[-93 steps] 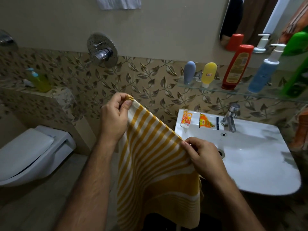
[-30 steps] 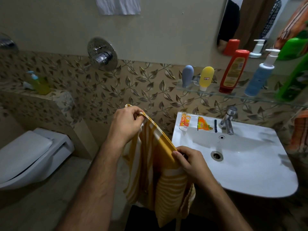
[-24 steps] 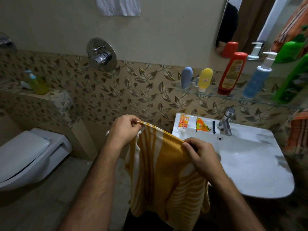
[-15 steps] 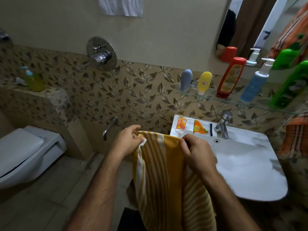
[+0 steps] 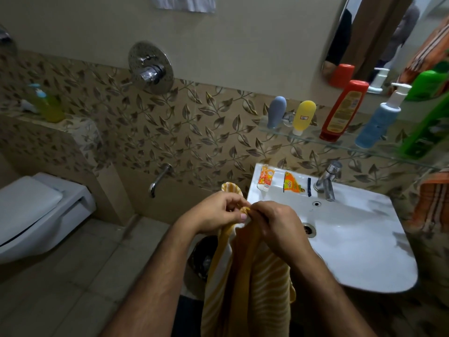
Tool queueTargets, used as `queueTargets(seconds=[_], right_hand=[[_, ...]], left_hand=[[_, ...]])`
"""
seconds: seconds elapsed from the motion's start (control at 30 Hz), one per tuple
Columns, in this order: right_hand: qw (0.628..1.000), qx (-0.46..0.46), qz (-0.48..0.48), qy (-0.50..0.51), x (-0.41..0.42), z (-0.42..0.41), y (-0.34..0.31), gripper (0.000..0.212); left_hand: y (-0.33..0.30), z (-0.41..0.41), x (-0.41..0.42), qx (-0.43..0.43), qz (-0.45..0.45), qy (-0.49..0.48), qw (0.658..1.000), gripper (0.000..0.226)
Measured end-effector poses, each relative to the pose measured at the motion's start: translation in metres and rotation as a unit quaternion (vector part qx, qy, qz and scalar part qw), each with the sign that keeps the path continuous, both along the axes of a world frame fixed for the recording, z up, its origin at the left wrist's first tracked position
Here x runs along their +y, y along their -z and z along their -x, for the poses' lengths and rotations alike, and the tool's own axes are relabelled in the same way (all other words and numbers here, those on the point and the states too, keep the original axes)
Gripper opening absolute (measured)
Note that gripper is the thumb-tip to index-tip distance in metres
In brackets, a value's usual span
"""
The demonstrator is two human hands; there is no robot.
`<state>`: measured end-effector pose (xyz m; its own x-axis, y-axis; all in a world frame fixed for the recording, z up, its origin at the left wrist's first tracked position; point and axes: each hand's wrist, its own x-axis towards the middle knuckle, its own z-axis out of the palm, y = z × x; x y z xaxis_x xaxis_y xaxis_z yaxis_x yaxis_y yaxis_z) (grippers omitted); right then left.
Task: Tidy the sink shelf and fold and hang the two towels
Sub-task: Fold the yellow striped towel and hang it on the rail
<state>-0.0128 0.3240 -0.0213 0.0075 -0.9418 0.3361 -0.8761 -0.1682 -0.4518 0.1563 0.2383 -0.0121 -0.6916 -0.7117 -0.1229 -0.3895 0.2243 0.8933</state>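
- Pinching the top edge of the yellow striped towel (image 5: 245, 271), the left hand (image 5: 216, 211) and right hand (image 5: 274, 224) meet just in front of the sink (image 5: 364, 251), knuckles almost touching.
- Fingers (image 5: 233, 203) of the left hand are curled round a bunched corner of cloth; a small loop of the towel pokes up behind them.
- Fingers of the right hand are curled too, grasping the same gathered edge from the other side.
- Below the hands the towel hangs straight down in long folds, between the forearms, its lower end running out of view.
- On the back rim of the sink lie two small orange tubes (image 5: 266, 177), left of the tap (image 5: 326, 182).
- Above the sink a glass shelf (image 5: 274, 130) carries a grey bottle (image 5: 275, 111), a yellow bottle (image 5: 302, 114), a red bottle (image 5: 342, 110), a blue pump bottle (image 5: 379, 120) and a green bottle (image 5: 427, 127), all standing in a row.
- An orange striped towel (image 5: 432, 203) hangs at the right edge, beside the sink.
- A white toilet (image 5: 36, 212) stands well apart on the left, below a ledge with a yellowish bottle (image 5: 47, 105).
- A round chrome shower valve (image 5: 150, 68) sits on the wall, with a spout (image 5: 159, 178) lower down.
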Motion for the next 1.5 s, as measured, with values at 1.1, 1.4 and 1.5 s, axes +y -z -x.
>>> queueTargets(seconds=[1.1,1.4,1.5], right_hand=[[0.883,-0.427,-0.186,0.054,0.012,-0.001,0.016,0.02],[0.887,-0.408,-0.19,0.104,0.01,0.0,0.02,0.007],[0.895,-0.4,-0.15,0.129,0.011,0.006,0.016,0.006]], left_hand=[[-0.054,-0.012,0.006,-0.069,0.287,-0.193,0.936,0.01],[-0.053,-0.016,0.005,-0.076,0.268,-0.196,0.94,0.011],[-0.05,-0.021,0.002,-0.089,0.263,-0.198,0.94,0.012]])
